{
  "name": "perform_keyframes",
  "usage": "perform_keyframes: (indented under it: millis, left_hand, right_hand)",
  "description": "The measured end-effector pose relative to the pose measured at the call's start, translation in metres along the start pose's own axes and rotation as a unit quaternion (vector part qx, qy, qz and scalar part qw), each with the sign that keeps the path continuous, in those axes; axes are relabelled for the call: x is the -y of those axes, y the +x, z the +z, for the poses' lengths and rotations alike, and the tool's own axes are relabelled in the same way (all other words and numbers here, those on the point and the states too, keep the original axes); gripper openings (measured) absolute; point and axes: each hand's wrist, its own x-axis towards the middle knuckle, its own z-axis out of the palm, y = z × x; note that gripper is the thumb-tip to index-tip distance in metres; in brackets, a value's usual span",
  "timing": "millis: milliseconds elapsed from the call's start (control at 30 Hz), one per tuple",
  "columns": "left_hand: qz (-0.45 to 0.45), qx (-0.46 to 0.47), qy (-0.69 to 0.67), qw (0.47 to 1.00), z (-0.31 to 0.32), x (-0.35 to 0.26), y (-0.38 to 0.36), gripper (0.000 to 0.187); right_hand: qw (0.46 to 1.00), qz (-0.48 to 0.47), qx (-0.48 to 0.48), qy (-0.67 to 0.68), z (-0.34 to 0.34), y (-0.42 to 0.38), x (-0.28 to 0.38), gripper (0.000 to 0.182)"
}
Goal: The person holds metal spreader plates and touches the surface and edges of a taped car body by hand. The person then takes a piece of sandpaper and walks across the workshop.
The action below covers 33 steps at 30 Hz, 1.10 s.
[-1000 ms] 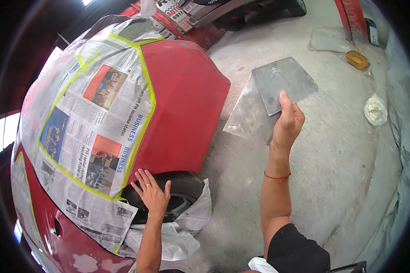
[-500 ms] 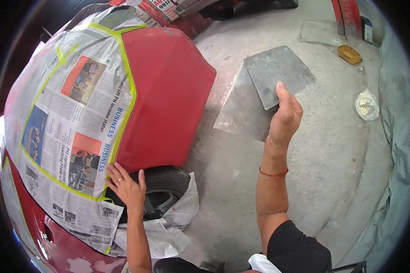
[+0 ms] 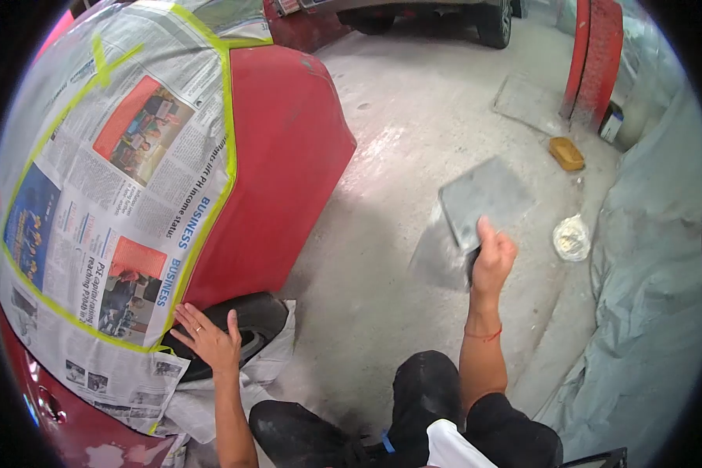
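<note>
Red car body panel (image 3: pixel 281 179) fills the left half of the view, its bare painted section facing the concrete floor (image 3: pixel 390 140). Newspaper masking (image 3: pixel 117 195) covers the rest of the panel, edged with yellow-green tape (image 3: pixel 228 148) that runs along the border of the bare red area. Grey sheeting (image 3: pixel 647 273) drapes the right side of the frame. A red upright part (image 3: pixel 597 66) stands at upper right; another vehicle's wheel (image 3: pixel 493 22) shows at top.

Black tyre (image 3: pixel 249 324) sits under the panel's lower edge, with crumpled paper (image 3: pixel 277 359) tucked around it.

Flat grey board (image 3: pixel 483 199) is held up over the floor, well apart from the car, tilted. Right hand (image 3: pixel 491 261) grips its lower corner, thumb pressed on the top face, fingers curled beneath. Red cord on that wrist.

Left hand (image 3: pixel 207 339) lies open, fingers spread, flat on the tyre just beside the newspaper's lower taped edge; ring on one finger.

Small items on floor: white lump in plastic (image 3: pixel 572 237), yellow tray (image 3: pixel 566 154).
</note>
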Motion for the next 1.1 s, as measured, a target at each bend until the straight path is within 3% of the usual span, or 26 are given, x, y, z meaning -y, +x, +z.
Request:
perform_keyframes:
  millis: [200,267,333,400,500,567,667,767,933,1100]
  left_hand:
    - [0.006,-0.034,0.011,0.999,0.018,0.007,-0.004,0.091]
    - [0.028,-0.057,0.04,0.997,0.027,0.015,-0.007,0.091]
    - [-0.012,-0.048,-0.003,0.999,0.024,0.002,-0.004,0.093]
    - [-0.073,-0.029,-0.039,0.996,0.022,-0.014,-0.002,0.094]
    - [-0.063,-0.062,-0.047,0.995,0.041,-0.014,-0.005,0.098]
    - [-0.049,-0.076,-0.043,0.995,0.044,-0.012,-0.004,0.103]
    - [-0.053,-0.083,-0.028,0.995,0.037,-0.017,0.003,0.098]
    - [-0.046,-0.077,-0.004,0.996,0.045,-0.01,-0.002,0.1]
    - [-0.071,-0.073,0.036,0.994,0.035,-0.026,0.007,0.101]
    - [-0.106,-0.028,0.075,0.991,0.022,-0.035,0.009,0.1]
  right_hand:
    - [0.997,0.0,0.068,-0.023,0.033,-0.01,0.001,0.048]
    - [0.996,-0.032,0.075,-0.02,0.05,-0.007,0.032,0.048]
    - [0.984,-0.136,0.084,-0.075,0.067,0.0,0.061,0.043]
    - [0.976,-0.178,0.086,-0.091,0.087,0.01,0.099,0.041]
    - [0.963,-0.235,0.089,-0.098,0.127,0.031,0.132,0.041]
    - [0.962,-0.264,0.072,0.014,0.161,0.041,0.136,0.041]
    - [0.962,-0.269,0.018,0.055,0.198,0.041,0.118,0.042]
    - [0.98,-0.201,0.005,0.013,0.209,0.037,0.065,0.044]
    - [0.985,-0.128,0.054,0.099,0.24,0.065,0.013,0.048]
    - [0.962,-0.157,0.035,0.221,0.261,0.136,0.001,0.047]
